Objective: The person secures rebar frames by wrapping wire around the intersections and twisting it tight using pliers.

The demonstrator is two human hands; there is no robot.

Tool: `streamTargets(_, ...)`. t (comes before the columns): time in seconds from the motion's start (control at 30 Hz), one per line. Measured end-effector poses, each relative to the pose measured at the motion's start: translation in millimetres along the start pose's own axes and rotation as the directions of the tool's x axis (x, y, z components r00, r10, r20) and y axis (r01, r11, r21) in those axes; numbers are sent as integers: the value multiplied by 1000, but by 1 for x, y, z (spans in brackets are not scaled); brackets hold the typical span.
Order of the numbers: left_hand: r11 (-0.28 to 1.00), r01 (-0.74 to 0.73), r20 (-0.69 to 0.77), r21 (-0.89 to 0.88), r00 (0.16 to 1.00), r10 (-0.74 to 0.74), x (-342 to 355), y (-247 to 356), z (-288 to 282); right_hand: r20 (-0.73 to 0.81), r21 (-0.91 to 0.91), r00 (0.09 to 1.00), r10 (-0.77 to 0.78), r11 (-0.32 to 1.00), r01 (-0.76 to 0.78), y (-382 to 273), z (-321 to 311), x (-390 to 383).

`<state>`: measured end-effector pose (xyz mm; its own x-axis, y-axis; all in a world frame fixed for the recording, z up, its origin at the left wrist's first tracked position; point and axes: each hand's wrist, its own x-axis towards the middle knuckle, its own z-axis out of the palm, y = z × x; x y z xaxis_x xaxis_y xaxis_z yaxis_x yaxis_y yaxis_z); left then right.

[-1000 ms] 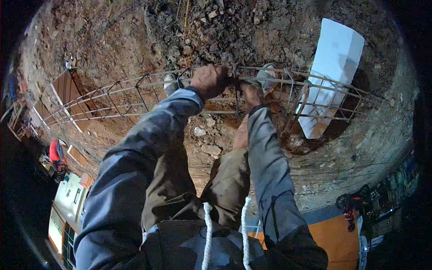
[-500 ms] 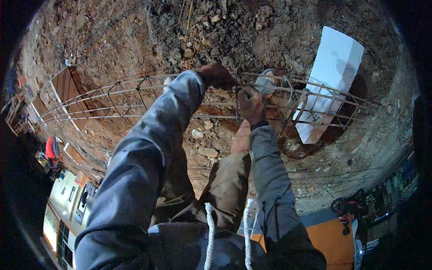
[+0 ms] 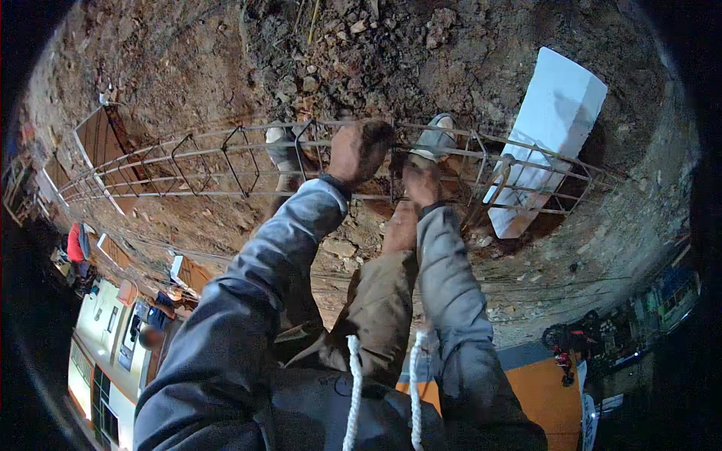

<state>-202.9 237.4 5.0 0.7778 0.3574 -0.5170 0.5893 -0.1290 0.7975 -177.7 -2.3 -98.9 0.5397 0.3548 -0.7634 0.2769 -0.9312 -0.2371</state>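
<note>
A long rebar cage [image 3: 214, 152] of thin steel bars and square stirrups runs from left to right in front of me. My left hand [image 3: 361, 150] is closed in a fist at the cage's far bars, just left of a stirrup near the middle. Just right of that same stirrup, my right hand [image 3: 421, 179] is closed with its fingers curled among the bars. What either fist grips is hidden or too small to name. Below the bars show my feet in grey shoes, the left shoe [image 3: 281, 146] and the right shoe [image 3: 435, 139].
A white board-like piece [image 3: 560, 105] lies under the cage's right end. Brown boards [image 3: 105, 139] stand at its left end. Rough soil with stones surrounds everything. A person [image 3: 154, 331] and a lit building [image 3: 98, 331] are at lower left; an orange surface [image 3: 545, 395] is behind me.
My left hand has drawn back slightly toward me and now shows as a fist. My right hand has dropped a little nearer to me. A person has come into view at lower left.
</note>
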Motion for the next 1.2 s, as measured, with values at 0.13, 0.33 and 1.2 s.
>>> streamTargets(0.13, 1000, -3, -53, 30, 999, 5, -20, -6, -16, 53, 190, 978, -200, 964, 187, -102, -84, -29)
streamTargets(0.33, 965, -148, -69, 218, 984, 166, -30, -22, -6, 344, -268, 916, -204, 914, 304, -184, -182, -30)
streamTargets(1.2, 998, -27, -291, 62, 956, 44, -19, -37, 9, 787, -489, 611, -87, 516, 703, -247, -185, 45)
